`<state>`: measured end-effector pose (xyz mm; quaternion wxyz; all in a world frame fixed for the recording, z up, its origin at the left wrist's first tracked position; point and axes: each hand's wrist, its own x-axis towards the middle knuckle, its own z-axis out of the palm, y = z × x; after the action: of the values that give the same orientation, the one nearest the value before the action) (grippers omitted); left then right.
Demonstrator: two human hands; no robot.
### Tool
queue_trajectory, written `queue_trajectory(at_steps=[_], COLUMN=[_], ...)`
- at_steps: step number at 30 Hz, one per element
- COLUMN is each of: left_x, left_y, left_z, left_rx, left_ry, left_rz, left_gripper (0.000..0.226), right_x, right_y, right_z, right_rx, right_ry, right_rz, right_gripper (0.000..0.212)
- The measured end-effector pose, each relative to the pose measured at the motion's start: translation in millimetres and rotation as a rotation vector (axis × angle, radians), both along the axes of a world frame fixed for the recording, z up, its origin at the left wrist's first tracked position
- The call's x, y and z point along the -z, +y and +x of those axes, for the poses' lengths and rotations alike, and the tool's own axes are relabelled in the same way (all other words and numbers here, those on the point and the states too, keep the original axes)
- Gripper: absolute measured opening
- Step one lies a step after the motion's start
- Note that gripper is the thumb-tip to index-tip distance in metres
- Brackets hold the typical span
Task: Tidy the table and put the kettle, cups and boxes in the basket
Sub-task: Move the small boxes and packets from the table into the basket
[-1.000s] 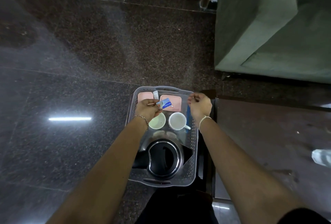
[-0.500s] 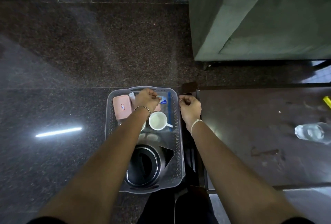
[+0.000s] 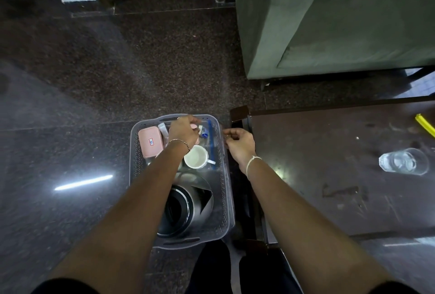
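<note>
A grey perforated basket (image 3: 135,152) stands on the dark floor beside the table. It holds a steel kettle (image 3: 188,209) with a black lid at the near end. A white cup (image 3: 196,157) sits in the middle and a pink box (image 3: 150,142) lies at the far left. A clear bag with a blue zip strip (image 3: 211,145) lies along the right wall. My left hand (image 3: 183,131) is low at the far end, fingers curled on a small blue-and-white sachet (image 3: 204,132). My right hand (image 3: 240,140) hovers at the right rim, fingertips pinched; I cannot make out anything in them.
A dark table (image 3: 329,188) lies to the right, with a glass of water (image 3: 403,161) and a yellow object (image 3: 424,124) on it. A green sofa (image 3: 329,23) stands behind it. A wooden door is at the back.
My left hand has sunk with the sachet towards the basket's far right corner. The right hand stays pinched by the rim. My head has turned right, showing more of the table.
</note>
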<state>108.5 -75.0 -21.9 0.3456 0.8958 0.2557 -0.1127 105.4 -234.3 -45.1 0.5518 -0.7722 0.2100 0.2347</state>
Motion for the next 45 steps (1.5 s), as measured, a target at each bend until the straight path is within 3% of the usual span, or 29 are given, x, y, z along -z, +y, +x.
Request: queue_trajectory(at_steps=[9,17,22,29,45], left_x=[-70,-105,-117,-132,-151], left_y=[-58,-169,-228,-298,-512], left_z=[-29,-81,-107,-136,-150], left_rx=[-0.283,-0.426,-0.537,-0.418,-0.067], left_ry=[-0.068,-0.197,-0.257,-0.219,-0.205], left_rz=[-0.297,-0.387,-0.576,-0.647,-0.701], left_gripper=[0.011,0.017,0.02,0.009,0.01], right_x=[-67,-127,-139,-144,-181], right_y=[-41,-103,-170,-274,-479], right_z=[-8,-45,-68,-100,-150], right_rx=[-0.152,0.007,0.008,0.049,0.289], right_ry=[-0.042,0.002,0.034,-0.045,-0.146], right_rz=[0.145,0.425,0.419,0.359,0.336], right_gripper=[0.023,0.02,0.019,0.019,0.017])
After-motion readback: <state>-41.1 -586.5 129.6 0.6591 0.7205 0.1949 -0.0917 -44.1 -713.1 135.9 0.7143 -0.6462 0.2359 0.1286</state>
